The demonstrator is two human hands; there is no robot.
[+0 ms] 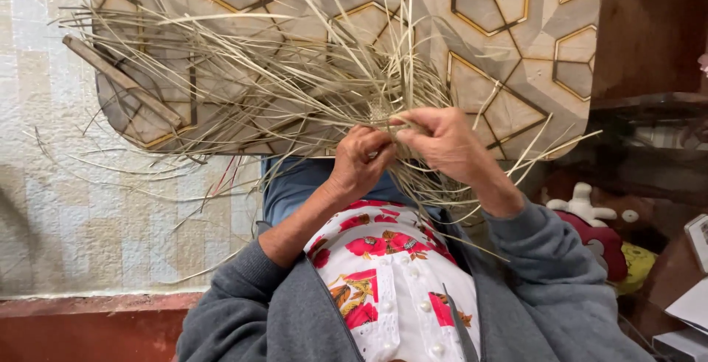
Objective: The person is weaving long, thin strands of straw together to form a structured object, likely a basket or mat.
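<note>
Fingers of the left hand (359,161) and right hand (441,141) pinched the woven knot (380,113) mid-frame, where those light, springy, brittle straw strands (243,74) seemed best gripped.

Probably a home: patterned table (516,52), tiled floor (44,185), soft toy (586,203) on a shelf.

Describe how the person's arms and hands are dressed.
Both arms wear grey knit sleeves, pushed up above the wrists. The left hand and right hand are bare: no gloves, rings or watch visible.
</note>
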